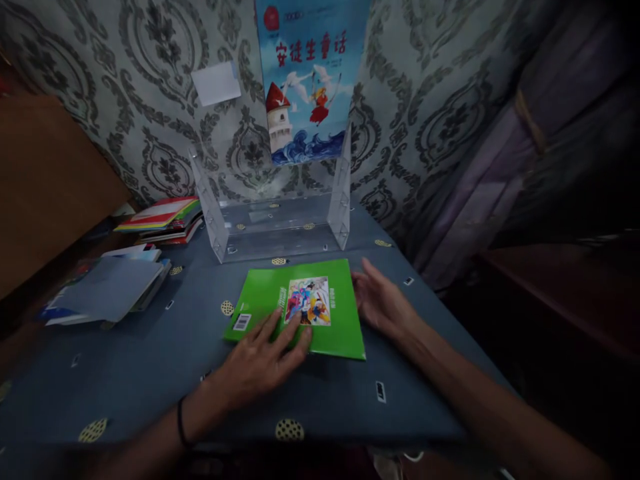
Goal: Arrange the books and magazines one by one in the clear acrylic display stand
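A green book lies on the table in front of me, with a colourful picture panel and a barcode on its cover. My left hand rests on the book's near side, fingers spread over the cover and the panel's lower edge. A dark band circles that wrist. Beside the book's right edge is my right hand, its fingers loosely bent and apart. Whether its fingertips touch the edge I cannot tell. Beyond the book stands a clear acrylic rack. A large blue storybook appears upright above the rack, against the wall.
Two stacks of books sit on the left: a nearer stack and a farther, colourful stack. A white card is on the patterned wall. At the right hangs a tied curtain. A patterned blue-grey cloth covers the table.
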`<state>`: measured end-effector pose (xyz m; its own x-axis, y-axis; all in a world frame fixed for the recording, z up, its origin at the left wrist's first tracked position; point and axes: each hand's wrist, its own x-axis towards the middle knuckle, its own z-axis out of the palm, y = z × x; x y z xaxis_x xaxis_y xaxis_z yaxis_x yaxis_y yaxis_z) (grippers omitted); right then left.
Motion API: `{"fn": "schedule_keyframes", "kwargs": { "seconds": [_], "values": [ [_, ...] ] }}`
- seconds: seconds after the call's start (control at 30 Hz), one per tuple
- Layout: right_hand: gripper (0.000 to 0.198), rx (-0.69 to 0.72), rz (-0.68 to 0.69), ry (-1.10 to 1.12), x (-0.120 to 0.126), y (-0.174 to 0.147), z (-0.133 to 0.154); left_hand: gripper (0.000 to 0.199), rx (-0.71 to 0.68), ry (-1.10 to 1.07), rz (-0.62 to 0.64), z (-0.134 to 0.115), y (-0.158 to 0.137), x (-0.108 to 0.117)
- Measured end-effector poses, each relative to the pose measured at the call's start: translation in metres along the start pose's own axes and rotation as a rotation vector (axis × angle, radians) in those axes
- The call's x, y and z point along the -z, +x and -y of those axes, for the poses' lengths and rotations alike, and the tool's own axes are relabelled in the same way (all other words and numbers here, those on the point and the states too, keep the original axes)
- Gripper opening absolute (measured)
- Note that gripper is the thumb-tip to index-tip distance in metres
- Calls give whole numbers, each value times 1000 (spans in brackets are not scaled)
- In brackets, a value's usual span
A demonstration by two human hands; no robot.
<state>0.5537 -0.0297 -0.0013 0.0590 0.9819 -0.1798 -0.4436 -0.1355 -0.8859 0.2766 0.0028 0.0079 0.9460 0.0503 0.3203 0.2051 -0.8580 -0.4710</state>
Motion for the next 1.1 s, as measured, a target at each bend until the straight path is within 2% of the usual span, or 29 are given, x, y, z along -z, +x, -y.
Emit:
{"fn": "schedule_keyframes", "kwargs": {
  "seconds": [0.1,0.23,0.33,0.4,0.47,0.53,0.6,0.7,0.8,0.9,1.1],
  "values": [
    [27,-74,-66,-37,2,8,-11,46,-49,-30,84,-9,-11,-19],
    [27,-31,-169,-158,6,16,-21,50,-98,-79,158,-6,-13,-18],
    [29,159,-302,-422,14,19,-26,48,-99,-100,176,-4,-12,-16],
    [27,349,-365,-739,16,18,-29,47,-92,-114,176,-3,-12,-16],
    [23,545,-352,-1114,10,17,-30,46,-86,-128,173,-2,-13,-17],
    [24,706,-249,-1392,-4,15,-29,45,-74,-142,156,-2,-13,-17],
    [29,777,-34,-1484,-25,15,-28,43,-58,-159,120,-3,-12,-18],
    [38,709,367,-1407,-60,23,-25,36,-10,-194,78,-5,-9,-17],
    [46,582,613,-1372,-87,40,-28,32,35,-235,73,-6,-7,-16],
    [51,529,689,-1423,-101,62,-35,38,30,-228,75,-5,-7,-14],
    [55,589,564,-1572,-104,94,-47,40,13,-180,35,-5,-10,-17]
  ]
}}
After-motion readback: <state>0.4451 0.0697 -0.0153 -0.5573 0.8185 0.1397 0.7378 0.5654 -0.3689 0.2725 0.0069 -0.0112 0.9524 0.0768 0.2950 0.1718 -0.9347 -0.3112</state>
